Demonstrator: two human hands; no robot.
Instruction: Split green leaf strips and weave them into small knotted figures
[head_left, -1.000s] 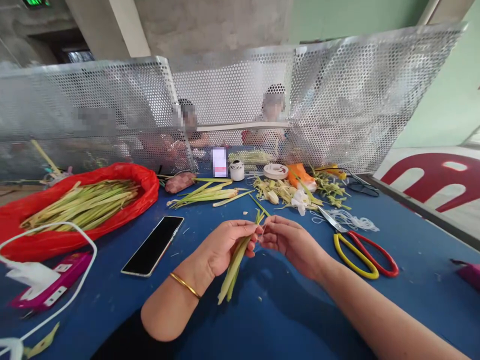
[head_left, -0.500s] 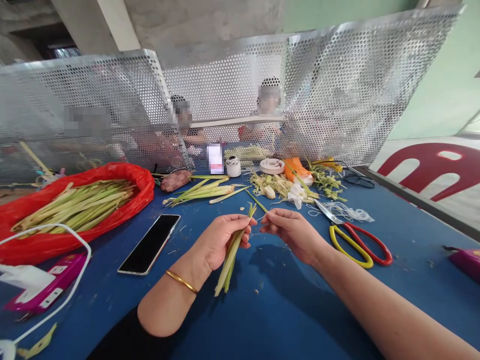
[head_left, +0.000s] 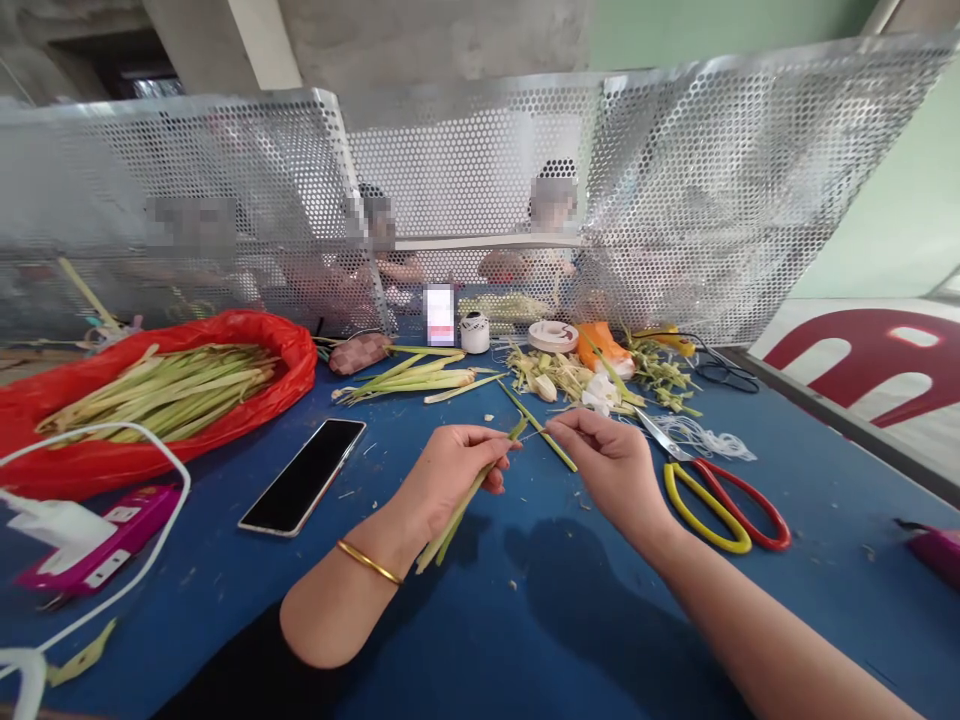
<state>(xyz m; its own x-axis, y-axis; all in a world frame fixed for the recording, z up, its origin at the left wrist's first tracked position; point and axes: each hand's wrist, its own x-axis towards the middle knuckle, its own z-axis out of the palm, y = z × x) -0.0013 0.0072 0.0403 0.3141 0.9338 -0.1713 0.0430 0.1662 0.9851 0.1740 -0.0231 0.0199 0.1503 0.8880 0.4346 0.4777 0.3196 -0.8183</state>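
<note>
My left hand (head_left: pixel 469 470) is closed around a small bundle of pale green leaf strips (head_left: pixel 451 530), whose loose ends point down toward me. The bundle's tip pokes out between thumb and forefinger. My right hand (head_left: pixel 600 455) pinches a thin pale thread (head_left: pixel 534 433) that runs across to that tip. Below the thread, a thin green stalk (head_left: pixel 559 452) appears to lie on the blue table. To the right of my right hand lie scissors (head_left: pixel 705 500) with one yellow and one red handle.
A red plastic bag (head_left: pixel 296 365) full of long leaf strips stands at left, near a phone (head_left: pixel 304 478) and a purple power strip (head_left: pixel 101 560). Leaf strips (head_left: pixel 412 378), trimmings (head_left: pixel 551 378), a tape roll (head_left: pixel 553 336) and white string (head_left: pixel 709 437) lie toward the perforated metal screen (head_left: pixel 465 180).
My right hand has moved away from the green stalk, which now lies apart on the table, and pinches a thread. The bundle in my left hand has tilted lower. The view has shifted slightly.
</note>
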